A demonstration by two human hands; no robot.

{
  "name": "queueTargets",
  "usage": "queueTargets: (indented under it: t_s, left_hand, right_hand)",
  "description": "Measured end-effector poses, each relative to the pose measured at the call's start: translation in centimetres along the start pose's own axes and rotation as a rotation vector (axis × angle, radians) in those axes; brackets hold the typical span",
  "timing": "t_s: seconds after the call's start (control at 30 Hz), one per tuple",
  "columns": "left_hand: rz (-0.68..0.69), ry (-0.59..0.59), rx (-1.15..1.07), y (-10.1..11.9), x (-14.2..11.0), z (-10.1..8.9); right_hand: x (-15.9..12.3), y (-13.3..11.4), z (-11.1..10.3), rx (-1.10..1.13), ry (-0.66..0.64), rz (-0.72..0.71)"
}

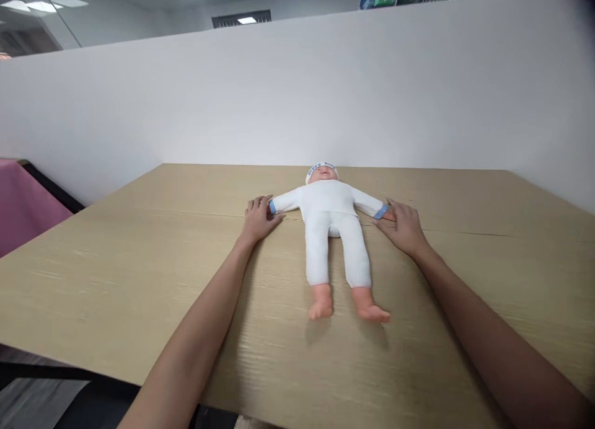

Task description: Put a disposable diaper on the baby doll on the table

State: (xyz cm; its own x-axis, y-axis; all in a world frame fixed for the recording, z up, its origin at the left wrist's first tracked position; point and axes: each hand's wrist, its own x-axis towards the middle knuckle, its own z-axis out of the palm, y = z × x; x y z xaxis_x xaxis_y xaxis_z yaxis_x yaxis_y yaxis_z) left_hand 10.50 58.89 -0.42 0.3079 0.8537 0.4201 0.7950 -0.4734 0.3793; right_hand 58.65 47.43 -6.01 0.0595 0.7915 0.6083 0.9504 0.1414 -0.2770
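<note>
A baby doll point(329, 199) lies on its back on the wooden table point(139, 280), arms spread and bare feet pointing towards me. It wears a white suit with blue cuffs and a white headband with dark lettering. My left hand point(260, 219) is closed round the doll's hand on the left side, thumb beside the blue cuff. On the other side, my right hand point(404, 227) holds the doll's other hand, with fingers over it and thumb below the cuff. My fingers partly hide both doll hands.
A white partition wall point(297, 100) rises behind the table's far edge and along the right. At the left stands a pink surface with a black edge point(30, 203). A dark chair point(100, 401) is partly visible below the table's near left edge.
</note>
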Motion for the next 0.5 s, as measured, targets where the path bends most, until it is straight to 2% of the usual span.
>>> queueTargets:
  t_s: [0.17, 0.3, 0.4, 0.5]
  left_hand:
    - [-0.165, 0.029, 0.017, 3.0, -4.6, -0.4]
    - [-0.297, 0.070, -0.035, 6.8, -8.7, -1.5]
    - [-0.416, 0.103, -0.184, 10.6, -12.3, -3.3]
    - [-0.450, 0.088, -0.321, 14.6, -18.7, -6.2]
  right_hand:
    - [-3.9, -3.1, -1.9, 0.019, -0.068, 0.113]
    - [-6.2, -6.0, -3.9, 0.018, -0.092, 0.182]
    - [-8.2, -9.1, -5.6, 0.028, -0.104, 0.228]
    - [-12.6, -13.3, -8.6, 0.058, -0.114, 0.240]
